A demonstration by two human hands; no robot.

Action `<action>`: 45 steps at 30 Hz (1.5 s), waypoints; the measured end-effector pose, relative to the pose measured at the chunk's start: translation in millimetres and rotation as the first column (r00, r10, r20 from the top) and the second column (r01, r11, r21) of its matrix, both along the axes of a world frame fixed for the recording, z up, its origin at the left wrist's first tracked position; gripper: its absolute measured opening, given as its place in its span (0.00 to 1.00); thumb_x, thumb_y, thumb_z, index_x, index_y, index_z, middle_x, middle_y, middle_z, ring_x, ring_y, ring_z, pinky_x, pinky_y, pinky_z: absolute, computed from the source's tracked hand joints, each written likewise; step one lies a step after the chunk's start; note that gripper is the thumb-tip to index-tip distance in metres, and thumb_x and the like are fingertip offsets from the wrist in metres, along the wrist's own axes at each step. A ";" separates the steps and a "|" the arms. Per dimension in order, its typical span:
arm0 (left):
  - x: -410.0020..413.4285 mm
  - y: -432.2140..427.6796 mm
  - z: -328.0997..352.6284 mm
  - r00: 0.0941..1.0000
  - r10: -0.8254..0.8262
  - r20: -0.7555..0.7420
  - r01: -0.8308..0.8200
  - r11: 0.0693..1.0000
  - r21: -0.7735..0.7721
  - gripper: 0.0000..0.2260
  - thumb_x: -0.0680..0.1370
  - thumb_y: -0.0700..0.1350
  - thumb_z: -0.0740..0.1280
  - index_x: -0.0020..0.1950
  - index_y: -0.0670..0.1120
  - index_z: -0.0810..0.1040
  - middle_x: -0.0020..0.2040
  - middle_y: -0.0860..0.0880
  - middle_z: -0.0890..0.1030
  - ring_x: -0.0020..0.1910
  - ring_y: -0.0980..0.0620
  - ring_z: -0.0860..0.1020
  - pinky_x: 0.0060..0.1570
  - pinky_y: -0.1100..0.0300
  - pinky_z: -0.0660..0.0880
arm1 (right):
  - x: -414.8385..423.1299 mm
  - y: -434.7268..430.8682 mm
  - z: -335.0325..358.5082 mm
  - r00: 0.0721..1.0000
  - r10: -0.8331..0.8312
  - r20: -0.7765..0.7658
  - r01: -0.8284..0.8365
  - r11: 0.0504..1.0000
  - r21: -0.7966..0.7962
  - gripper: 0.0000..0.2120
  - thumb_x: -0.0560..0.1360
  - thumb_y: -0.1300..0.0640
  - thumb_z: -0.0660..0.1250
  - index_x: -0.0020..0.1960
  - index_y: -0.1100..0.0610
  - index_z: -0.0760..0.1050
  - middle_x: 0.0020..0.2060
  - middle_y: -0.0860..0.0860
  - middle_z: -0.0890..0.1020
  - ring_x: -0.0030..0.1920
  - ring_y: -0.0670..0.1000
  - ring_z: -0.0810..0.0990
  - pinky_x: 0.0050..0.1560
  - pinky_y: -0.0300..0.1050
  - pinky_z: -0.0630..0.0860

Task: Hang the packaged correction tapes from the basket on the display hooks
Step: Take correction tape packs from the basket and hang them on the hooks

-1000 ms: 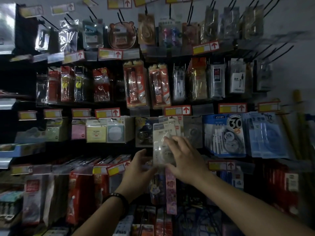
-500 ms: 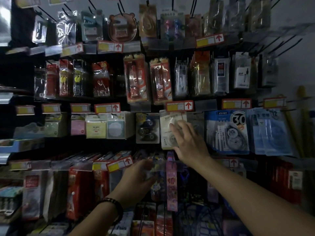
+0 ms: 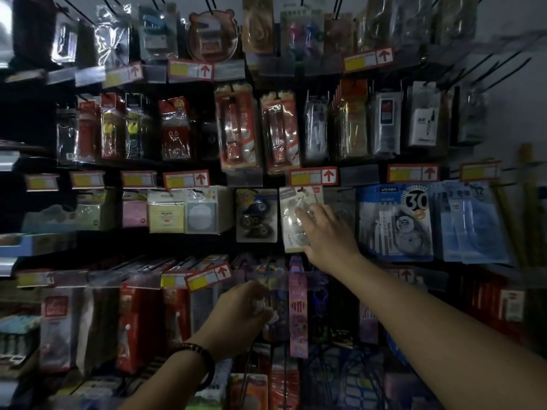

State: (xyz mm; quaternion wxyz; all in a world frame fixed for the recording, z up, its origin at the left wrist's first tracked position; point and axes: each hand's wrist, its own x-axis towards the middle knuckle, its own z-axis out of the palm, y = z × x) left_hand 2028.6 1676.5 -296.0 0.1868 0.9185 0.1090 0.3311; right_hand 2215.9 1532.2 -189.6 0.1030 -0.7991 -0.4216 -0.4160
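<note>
A pale packaged correction tape (image 3: 291, 220) hangs on a display hook (image 3: 301, 189) in the middle row, under a red arrow price tag. My right hand (image 3: 327, 235) lies on its front, fingers spread over the clear blister and thumb at its lower edge. My left hand (image 3: 241, 316), a dark bracelet on its wrist, is lower down with curled fingers against something clear and shiny in front of the lower row. What it holds is too dim to tell. A blue mesh basket (image 3: 349, 380) shows dimly at the bottom between my forearms.
A dark correction tape pack (image 3: 256, 216) hangs left of the pale one, and blue "30" packs (image 3: 396, 220) hang to the right. Pen and refill packs fill the rows above, sticky notes (image 3: 167, 213) sit at left. Bare black hooks (image 3: 503, 69) jut out at upper right.
The pale pack went up from between both hands onto the middle-row hook, carried by my right hand. My left hand let go of it and dropped to the lower row.
</note>
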 end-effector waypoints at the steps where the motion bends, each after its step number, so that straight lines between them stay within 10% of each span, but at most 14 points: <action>1: -0.9 -0.4 -0.9 1.000 -0.003 -0.003 0.003 1.000 -0.006 0.17 0.81 0.52 0.71 0.70 0.53 0.77 0.65 0.55 0.79 0.59 0.57 0.80 0.59 0.60 0.80 | 0.0 1.3 0.1 1.000 0.001 -0.010 -0.001 1.000 0.005 0.42 0.75 0.51 0.75 0.82 0.51 0.57 0.75 0.55 0.65 0.74 0.58 0.64 0.65 0.59 0.77; 10: -28.9 -17.2 -24.8 0.995 -0.014 -0.099 0.013 1.000 -0.002 0.12 0.83 0.50 0.70 0.66 0.53 0.78 0.61 0.56 0.80 0.57 0.59 0.80 0.52 0.70 0.78 | -22.5 -12.9 -32.9 0.988 0.105 -0.117 -0.101 0.994 0.033 0.34 0.80 0.55 0.67 0.82 0.51 0.57 0.84 0.55 0.51 0.83 0.59 0.50 0.73 0.61 0.71; 16: -62.3 -46.1 -107.3 0.967 -0.053 -0.250 0.042 0.998 -0.047 0.11 0.82 0.49 0.71 0.63 0.50 0.82 0.58 0.54 0.85 0.55 0.56 0.83 0.51 0.64 0.79 | -53.8 -56.5 -128.9 0.958 0.279 -0.062 -0.273 0.957 0.096 0.20 0.77 0.54 0.70 0.67 0.61 0.76 0.64 0.58 0.75 0.66 0.61 0.72 0.58 0.59 0.79; 22: -95.4 -79.2 -240.0 0.867 -0.138 -0.478 0.039 0.976 -0.212 0.08 0.82 0.48 0.71 0.60 0.49 0.84 0.53 0.53 0.86 0.49 0.56 0.84 0.49 0.63 0.80 | -85.4 -96.3 -295.6 0.876 0.277 -0.395 -0.273 0.960 0.067 0.13 0.77 0.53 0.67 0.60 0.56 0.77 0.54 0.54 0.77 0.57 0.59 0.76 0.52 0.54 0.77; 25: -113.0 -92.6 -310.4 0.785 -0.156 -0.600 0.005 0.969 -0.246 0.08 0.82 0.51 0.71 0.60 0.53 0.83 0.53 0.58 0.84 0.45 0.62 0.82 0.41 0.75 0.75 | -99.0 -115.9 -391.2 0.763 0.215 -0.609 -0.273 0.962 -0.003 0.10 0.78 0.53 0.63 0.57 0.54 0.77 0.52 0.53 0.77 0.54 0.59 0.77 0.52 0.56 0.78; 31: -134.0 -107.2 -422.2 0.593 -0.209 -0.778 -0.044 0.956 -0.291 0.10 0.81 0.47 0.71 0.61 0.48 0.85 0.58 0.50 0.86 0.57 0.50 0.83 0.58 0.61 0.78 | -127.4 -158.9 -547.8 0.462 -0.089 -0.882 -0.173 0.967 -0.189 0.08 0.77 0.53 0.68 0.55 0.47 0.77 0.54 0.47 0.79 0.54 0.50 0.80 0.54 0.50 0.80; 40: -107.7 -106.8 -523.4 0.299 -0.324 -0.898 -0.123 0.920 -0.373 0.15 0.84 0.54 0.67 0.68 0.50 0.80 0.69 0.47 0.82 0.66 0.48 0.80 0.66 0.56 0.75 | -156.5 -180.0 -726.8 -0.111 -0.364 -0.925 -0.098 0.930 -0.354 0.03 0.82 0.55 0.69 0.49 0.51 0.78 0.50 0.49 0.83 0.52 0.51 0.80 0.44 0.41 0.72; 45: -99.1 -120.5 -555.5 0.163 -0.437 -0.885 -0.167 0.871 -0.461 0.21 0.87 0.54 0.61 0.79 0.49 0.70 0.75 0.47 0.77 0.71 0.47 0.76 0.71 0.55 0.69 | -159.5 -166.5 -784.1 -0.138 -0.574 -0.807 -0.172 0.816 -0.552 0.28 0.80 0.43 0.69 0.73 0.58 0.72 0.69 0.60 0.75 0.70 0.63 0.74 0.67 0.52 0.72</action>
